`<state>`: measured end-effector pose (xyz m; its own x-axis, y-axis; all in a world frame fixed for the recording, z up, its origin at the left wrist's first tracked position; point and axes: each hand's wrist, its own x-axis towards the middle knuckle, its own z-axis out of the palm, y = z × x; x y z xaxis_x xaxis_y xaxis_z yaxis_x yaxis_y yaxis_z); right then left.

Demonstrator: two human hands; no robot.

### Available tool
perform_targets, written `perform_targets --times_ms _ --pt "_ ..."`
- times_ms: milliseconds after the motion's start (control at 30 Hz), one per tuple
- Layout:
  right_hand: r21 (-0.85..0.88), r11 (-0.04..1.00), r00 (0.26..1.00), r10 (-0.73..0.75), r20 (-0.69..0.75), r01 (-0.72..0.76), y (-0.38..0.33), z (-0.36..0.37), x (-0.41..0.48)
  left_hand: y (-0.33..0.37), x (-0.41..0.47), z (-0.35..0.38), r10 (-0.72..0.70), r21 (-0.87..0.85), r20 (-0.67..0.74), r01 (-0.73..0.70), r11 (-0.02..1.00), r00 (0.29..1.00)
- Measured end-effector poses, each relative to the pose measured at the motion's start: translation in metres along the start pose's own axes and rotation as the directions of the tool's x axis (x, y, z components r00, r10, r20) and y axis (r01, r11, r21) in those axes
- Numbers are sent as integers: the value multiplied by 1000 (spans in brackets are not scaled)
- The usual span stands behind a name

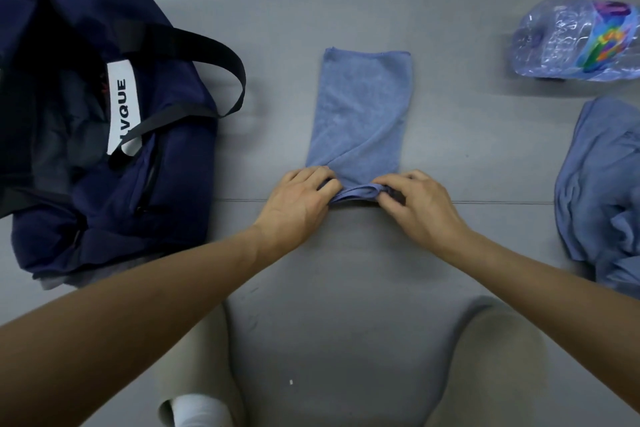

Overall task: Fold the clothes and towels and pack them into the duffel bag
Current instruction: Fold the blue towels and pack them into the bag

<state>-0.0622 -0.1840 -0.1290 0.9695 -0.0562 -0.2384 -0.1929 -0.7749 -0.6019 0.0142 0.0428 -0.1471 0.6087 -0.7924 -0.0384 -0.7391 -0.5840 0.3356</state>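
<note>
A light blue towel (360,107) lies on the grey floor in the middle, folded into a long narrow strip that runs away from me. My left hand (298,201) and my right hand (415,206) both pinch its near end, which is bunched into a small roll between my fingers. A navy duffel bag (114,184) with black straps and a white label lies at the left, its top open with dark contents inside. A crumpled pile of light blue cloth (602,191) lies at the right edge.
A large clear plastic water bottle (575,40) with a colourful label lies on its side at the back right. My legs in light trousers (491,357) and a white sock (197,409) show at the bottom. A thin seam crosses the floor under my hands.
</note>
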Motion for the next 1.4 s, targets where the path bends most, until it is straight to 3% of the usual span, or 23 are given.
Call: perform_targets --times_ms 100,167,300,367,500,567,733,833,933,1133,1400 --pt "-29 998 997 -60 -48 59 -3 -2 4 0 6 -7 -105 -91 39 108 990 994" --pt "-109 973 976 -211 -61 204 -2 -4 6 2 10 -16 -181 -134 50 187 973 982" --pt "-312 848 901 -428 72 428 3 -6 8 -1 22 -27 -311 -192 110 327 925 944" --pt "-324 848 902 -428 47 419 5 -2 10 -4 26 -30 -379 -245 161 409 879 911" --pt "-158 932 943 -332 -9 327 8 1 14 -7 30 -33 -425 -351 194 467 812 884" --pt "-200 934 952 -305 -13 296 7 2 17 -7 31 -32 -434 -351 193 475 807 880" --pt "-521 795 938 -347 29 310 19 10 19 -10 34 -22 -347 -239 64 352 905 936" --pt "-548 770 938 -334 89 326 25 13 18 -14 30 -16 -62 33 -141 67 997 988" --pt "-545 768 942 -281 187 337 26 12 17 -16 17 -4 164 118 -157 -147 982 974" --pt "-573 690 894 -390 221 443 27 8 17 -20 -5 13 82 92 86 -90 992 993" --pt "-522 739 903 -378 203 426 40 14 18 -26 -1 12 75 48 107 -81 996 991"
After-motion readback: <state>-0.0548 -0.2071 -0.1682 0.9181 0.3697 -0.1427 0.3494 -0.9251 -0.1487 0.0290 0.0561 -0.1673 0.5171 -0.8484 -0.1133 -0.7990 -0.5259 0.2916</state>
